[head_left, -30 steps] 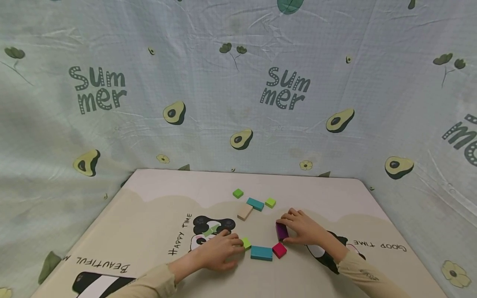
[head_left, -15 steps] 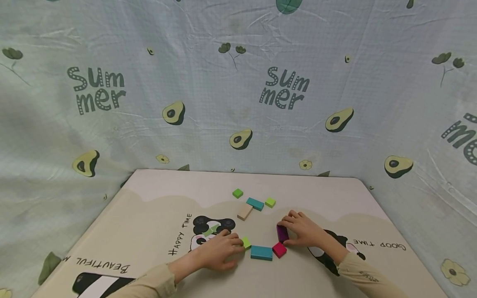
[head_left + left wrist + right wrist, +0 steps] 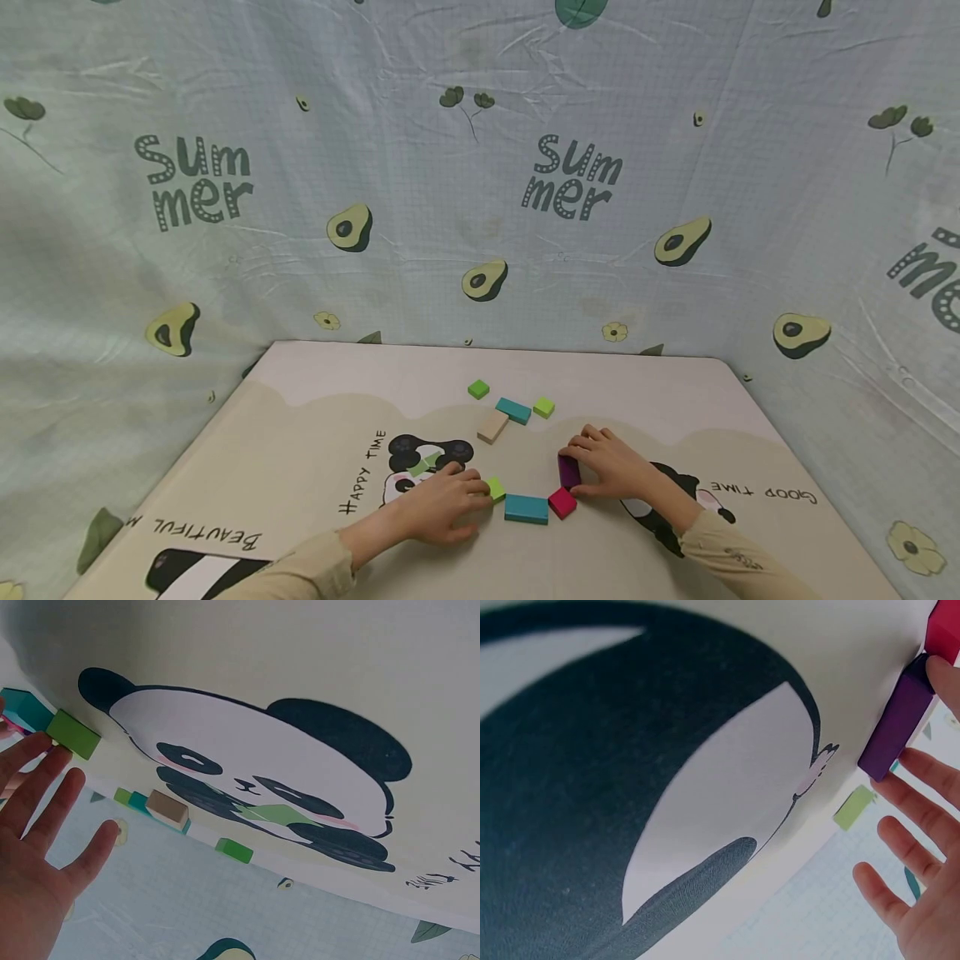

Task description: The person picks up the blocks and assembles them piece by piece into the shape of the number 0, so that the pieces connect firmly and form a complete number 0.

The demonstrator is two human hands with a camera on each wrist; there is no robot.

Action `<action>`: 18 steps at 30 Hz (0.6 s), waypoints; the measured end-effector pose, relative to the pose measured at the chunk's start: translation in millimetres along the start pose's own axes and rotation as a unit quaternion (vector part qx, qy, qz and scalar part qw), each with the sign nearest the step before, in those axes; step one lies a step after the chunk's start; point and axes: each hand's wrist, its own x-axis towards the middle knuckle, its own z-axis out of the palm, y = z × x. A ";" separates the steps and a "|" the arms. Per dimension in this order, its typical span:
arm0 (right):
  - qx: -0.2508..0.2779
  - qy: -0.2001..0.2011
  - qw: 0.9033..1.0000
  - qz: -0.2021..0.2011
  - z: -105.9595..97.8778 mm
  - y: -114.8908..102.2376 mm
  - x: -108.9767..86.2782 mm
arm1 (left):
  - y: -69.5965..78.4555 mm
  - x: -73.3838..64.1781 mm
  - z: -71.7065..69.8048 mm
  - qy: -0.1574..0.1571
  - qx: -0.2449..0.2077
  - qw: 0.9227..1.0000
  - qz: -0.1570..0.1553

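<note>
My right hand (image 3: 611, 464) pinches a purple block (image 3: 569, 472) lengthwise on the table, thumb at its near end and fingertips at its far end. That near end meets a red block (image 3: 562, 503), which touches the corner of a teal block (image 3: 527, 509). A light green block (image 3: 496, 490) lies at the teal block's left end. My left hand (image 3: 444, 505) rests beside the green block; in the left wrist view its fairly straight fingertips (image 3: 60, 754) touch or nearly touch that block (image 3: 73, 735).
Farther back lie a beige block (image 3: 492, 427), a second teal block (image 3: 513, 411), a green block (image 3: 478, 389) and a lime block (image 3: 543, 407). The table (image 3: 315, 467) has printed pandas and lettering. A patterned curtain (image 3: 420, 183) hangs behind it.
My right hand has shifted the purple block slightly toward me and to the right, against the red block. The left hand and the other blocks have stayed in place.
</note>
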 end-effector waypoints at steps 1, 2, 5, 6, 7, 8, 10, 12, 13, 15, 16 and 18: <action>0.000 0.000 1.000 0.000 0.2 0.1 -0.2 | 0.0 0.0 0.3 0.002 0.001 1.000 0.001; 0.001 0.000 1.000 0.000 0.2 0.1 -0.4 | 0.0 0.0 0.4 0.005 0.002 1.000 0.002; 0.001 0.000 1.000 0.002 0.2 0.2 -0.9 | -0.2 -0.1 0.4 0.010 0.005 1.000 0.005; 0.001 -0.001 1.000 0.002 0.1 0.2 -1.0 | -0.2 -0.2 0.3 0.011 0.006 1.000 0.006; 0.002 -0.001 1.000 0.003 0.1 0.2 -1.1 | -0.3 -0.1 0.4 0.012 0.007 1.000 0.006; 0.001 -0.001 1.000 0.003 0.0 0.1 -1.2 | -0.4 -0.1 0.5 0.012 0.007 1.000 0.005; 0.001 -0.001 1.000 0.004 -0.2 -0.1 -1.3 | -0.5 -0.3 0.3 0.012 0.007 1.000 0.005; 0.002 -0.001 1.000 0.004 -0.5 -0.5 -1.5 | -0.5 -0.3 0.4 0.012 0.006 1.000 0.004; 0.003 0.000 1.000 0.005 -0.6 -0.7 -1.6 | -0.5 -0.4 0.4 0.010 0.005 1.000 0.003; 0.005 0.001 1.000 0.004 -1.0 -1.2 -1.8 | -0.1 -0.6 0.2 0.005 0.003 1.000 0.001; 0.006 0.001 1.000 0.004 -1.2 -1.4 -1.8 | 0.0 -0.6 0.2 0.004 0.002 1.000 0.001; 0.005 0.003 1.000 0.002 -1.2 -1.5 -1.8 | 0.2 -0.7 0.1 0.001 0.001 1.000 -0.001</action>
